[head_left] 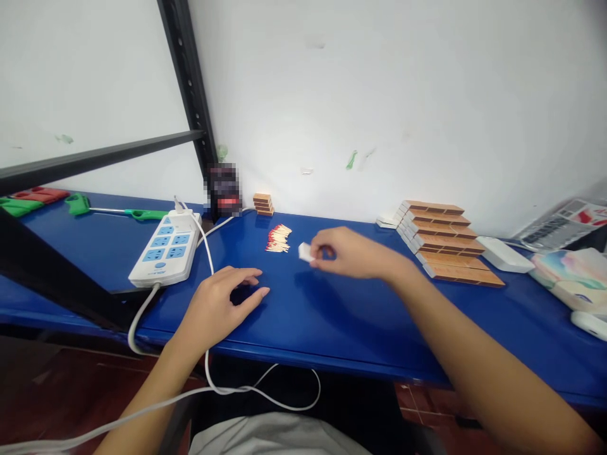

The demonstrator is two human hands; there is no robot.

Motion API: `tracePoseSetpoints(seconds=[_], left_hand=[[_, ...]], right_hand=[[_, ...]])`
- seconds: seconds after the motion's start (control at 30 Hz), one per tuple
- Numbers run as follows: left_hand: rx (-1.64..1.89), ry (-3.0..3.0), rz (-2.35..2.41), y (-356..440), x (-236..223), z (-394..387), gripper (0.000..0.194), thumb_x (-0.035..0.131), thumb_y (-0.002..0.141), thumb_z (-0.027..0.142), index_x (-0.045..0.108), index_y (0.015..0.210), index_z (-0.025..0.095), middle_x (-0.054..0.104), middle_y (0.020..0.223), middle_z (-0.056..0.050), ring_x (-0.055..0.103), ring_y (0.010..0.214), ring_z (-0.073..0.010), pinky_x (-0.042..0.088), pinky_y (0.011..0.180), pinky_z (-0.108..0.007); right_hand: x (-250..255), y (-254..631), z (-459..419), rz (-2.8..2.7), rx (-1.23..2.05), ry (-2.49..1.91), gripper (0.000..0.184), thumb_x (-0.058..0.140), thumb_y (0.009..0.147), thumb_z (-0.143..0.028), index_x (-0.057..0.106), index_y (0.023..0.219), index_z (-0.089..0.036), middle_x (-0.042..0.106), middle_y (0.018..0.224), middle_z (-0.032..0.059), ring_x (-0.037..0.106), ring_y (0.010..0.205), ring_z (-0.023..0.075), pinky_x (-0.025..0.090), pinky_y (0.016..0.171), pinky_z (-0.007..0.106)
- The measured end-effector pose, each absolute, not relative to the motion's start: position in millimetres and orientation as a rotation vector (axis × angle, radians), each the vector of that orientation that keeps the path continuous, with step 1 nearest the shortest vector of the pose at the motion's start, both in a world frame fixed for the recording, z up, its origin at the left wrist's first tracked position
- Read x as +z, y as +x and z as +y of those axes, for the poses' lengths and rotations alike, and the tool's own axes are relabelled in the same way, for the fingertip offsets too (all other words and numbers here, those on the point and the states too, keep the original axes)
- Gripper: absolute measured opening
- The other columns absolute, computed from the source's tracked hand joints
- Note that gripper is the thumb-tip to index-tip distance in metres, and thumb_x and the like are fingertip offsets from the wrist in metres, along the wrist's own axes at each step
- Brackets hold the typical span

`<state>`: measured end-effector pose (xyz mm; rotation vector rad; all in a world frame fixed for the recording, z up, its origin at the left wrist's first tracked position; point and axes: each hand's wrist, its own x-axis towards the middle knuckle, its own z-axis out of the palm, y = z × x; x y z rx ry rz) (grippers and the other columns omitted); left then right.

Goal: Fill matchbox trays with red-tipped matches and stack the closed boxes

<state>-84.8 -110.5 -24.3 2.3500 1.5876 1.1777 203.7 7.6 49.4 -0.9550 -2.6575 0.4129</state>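
Note:
My right hand (344, 253) pinches a small white matchbox tray (305, 251) between thumb and fingertips, just above the blue table. Whether anything lies inside the tray cannot be made out. To its left is a loose pile of red-tipped matches (277, 239), apart from both hands. My left hand (222, 303) rests over the table's front part, its thumb and fingers apart with nothing between them. Behind the matches, near the wall, stands a short stack of brown matchboxes (263, 204). A larger stepped stack of matchboxes (441, 240) sits at the right.
A white power strip (165, 249) with cables lies left of my left hand, by a black metal post (190, 76). Farther left is a green lighter (142, 215). White trays (386, 223) and a white box (505, 254) flank the big stack. The blue table (303, 335) ends near me.

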Motion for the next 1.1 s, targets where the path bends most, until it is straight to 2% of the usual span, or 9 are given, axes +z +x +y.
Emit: tracePoseSetpoints(seconds=[0.1, 0.17, 0.3, 0.4, 0.47, 0.57, 1.1], left_hand=[[1.126, 2.378, 1.579, -83.9, -23.1, -111.2, 0.055, 0.079, 0.092, 0.053, 0.068, 0.138, 0.026, 0.077, 0.117, -0.006, 0.072, 0.106, -0.0246, 0.059, 0.095, -0.04], [1.063, 2.429, 1.565, -83.3, -22.3, -111.0, 0.059, 0.08, 0.09, 0.057, 0.067, 0.138, 0.025, 0.075, 0.124, -0.008, 0.069, 0.113, -0.0276, 0.057, 0.1, -0.044], [0.988, 2.499, 1.537, -83.8, -23.3, -108.3, 0.037, 0.074, 0.096, 0.053, 0.076, 0.119, 0.024, 0.075, 0.116, -0.008, 0.067, 0.108, -0.0276, 0.056, 0.096, -0.044], [0.991, 2.506, 1.533, -85.2, -25.3, -106.5, 0.028, 0.074, 0.097, 0.046, 0.077, 0.116, 0.025, 0.075, 0.11, -0.006, 0.066, 0.102, -0.0259, 0.055, 0.093, -0.042], [0.989, 2.503, 1.531, -85.7, -25.9, -106.5, 0.027, 0.076, 0.095, 0.045, 0.077, 0.114, 0.026, 0.075, 0.108, -0.005, 0.066, 0.1, -0.0256, 0.055, 0.091, -0.041], [0.991, 2.495, 1.536, -85.4, -25.5, -107.4, 0.028, 0.076, 0.095, 0.046, 0.077, 0.114, 0.025, 0.075, 0.107, -0.005, 0.065, 0.1, -0.0256, 0.055, 0.091, -0.041], [0.977, 2.449, 1.532, -86.2, -23.8, -108.4, 0.032, 0.076, 0.094, 0.048, 0.076, 0.117, 0.025, 0.074, 0.109, -0.004, 0.063, 0.102, -0.0248, 0.053, 0.093, -0.041]], right_hand=[[39.8, 171.3, -19.0, -2.734, 0.488, -0.675, 0.003, 0.076, 0.09, -0.022, 0.075, 0.088, -0.022, 0.071, 0.092, 0.0037, 0.063, 0.088, 0.0193, 0.047, 0.08, 0.033], [33.7, 159.3, -24.1, -2.701, 0.595, -0.59, 0.005, 0.078, 0.091, -0.026, 0.076, 0.088, -0.023, 0.071, 0.094, 0.0038, 0.062, 0.088, 0.0191, 0.047, 0.08, 0.033], [19.6, 151.8, -5.5, -2.488, 0.806, -0.668, 0.018, 0.076, 0.094, -0.039, 0.076, 0.088, -0.023, 0.072, 0.089, 0.0014, 0.06, 0.08, 0.0159, 0.046, 0.073, 0.03], [5.4, 145.2, 16.5, -2.312, 0.663, -0.875, 0.012, 0.073, 0.095, -0.03, 0.074, 0.088, -0.02, 0.07, 0.084, 0.0002, 0.056, 0.071, 0.0132, 0.042, 0.068, 0.028], [-3.8, 137.9, 27.1, -2.289, 0.487, -0.942, 0.006, 0.074, 0.093, -0.024, 0.073, 0.09, -0.019, 0.07, 0.088, 0.0011, 0.056, 0.073, 0.0133, 0.041, 0.071, 0.028], [-14.0, 128.1, 34.1, -2.346, 0.372, -0.979, 0.006, 0.076, 0.093, -0.024, 0.073, 0.095, -0.018, 0.069, 0.094, 0.0038, 0.058, 0.079, 0.0151, 0.041, 0.074, 0.029], [-28.6, 126.2, 38.8, -2.347, 0.348, -0.961, 0.004, 0.068, 0.097, -0.021, 0.069, 0.094, -0.019, 0.065, 0.092, 0.0031, 0.057, 0.08, 0.0161, 0.04, 0.075, 0.029]])
